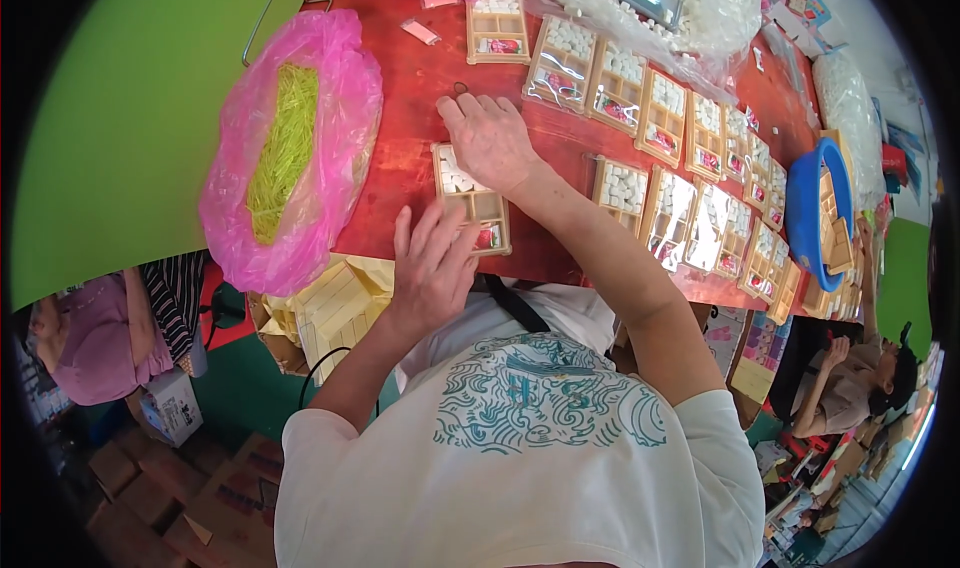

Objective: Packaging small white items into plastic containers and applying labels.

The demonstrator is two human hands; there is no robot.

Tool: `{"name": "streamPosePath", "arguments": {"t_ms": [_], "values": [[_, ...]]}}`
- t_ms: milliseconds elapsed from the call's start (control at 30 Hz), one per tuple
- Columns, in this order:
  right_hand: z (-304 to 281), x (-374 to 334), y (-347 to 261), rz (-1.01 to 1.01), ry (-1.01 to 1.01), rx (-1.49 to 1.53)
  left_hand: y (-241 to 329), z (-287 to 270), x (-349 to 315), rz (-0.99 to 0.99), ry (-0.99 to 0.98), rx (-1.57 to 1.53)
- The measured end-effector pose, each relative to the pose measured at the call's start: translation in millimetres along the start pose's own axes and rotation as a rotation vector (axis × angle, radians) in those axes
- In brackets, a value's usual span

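Note:
A light wooden compartment tray [507, 230] lies on the red table in front of me, with white pellets [457, 175] in its far section and a small red-printed packet [487, 238] in its near one. My left hand [432, 273] is open over the tray's near left side, fingers spread and holding nothing. Beyond the tray's far edge, my right hand [490, 143] is palm down with its fingers curled under. What they grip, if anything, is hidden. A small dark loop [460, 87] shows just past its knuckles.
Rows of similar filled trays [665, 118] stand to the right, beside a blue basin [818, 213] of wooden pieces. A pink plastic bag [345, 98] of yellow-green strips sits at left. Clear plastic with white pellets [690, 13] lies at the back. People sit at both sides.

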State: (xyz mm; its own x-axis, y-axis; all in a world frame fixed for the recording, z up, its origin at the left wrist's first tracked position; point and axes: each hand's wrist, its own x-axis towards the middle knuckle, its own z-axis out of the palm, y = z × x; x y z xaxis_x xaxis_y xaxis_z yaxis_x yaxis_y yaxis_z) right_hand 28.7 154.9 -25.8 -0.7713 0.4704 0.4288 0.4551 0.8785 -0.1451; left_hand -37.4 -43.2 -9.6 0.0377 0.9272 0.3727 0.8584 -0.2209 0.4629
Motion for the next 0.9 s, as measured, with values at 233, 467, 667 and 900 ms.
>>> {"name": "streamPosePath", "arguments": {"t_ms": [233, 467, 667, 900], "values": [[5.6, -2.8, 9.1, 0.042, 0.133, 0.183, 0.1, 16.5, 14.3, -0.115, -0.178, 0.129], [-31.0, -28.3, -16.9, 0.138, 0.009, 0.220, 2.7, 13.4, 16.9, -0.082, -0.211, 0.201], [-34.7, -60.1, -26.8, 0.141, -0.211, 0.286, 3.0, 11.9, 14.9, -0.044, -0.265, 0.134], [-45.1, -66.9, -40.9, 0.128, -0.142, 0.262, 1.5, 13.9, 30.7, -0.070, -0.321, 0.139]]}}
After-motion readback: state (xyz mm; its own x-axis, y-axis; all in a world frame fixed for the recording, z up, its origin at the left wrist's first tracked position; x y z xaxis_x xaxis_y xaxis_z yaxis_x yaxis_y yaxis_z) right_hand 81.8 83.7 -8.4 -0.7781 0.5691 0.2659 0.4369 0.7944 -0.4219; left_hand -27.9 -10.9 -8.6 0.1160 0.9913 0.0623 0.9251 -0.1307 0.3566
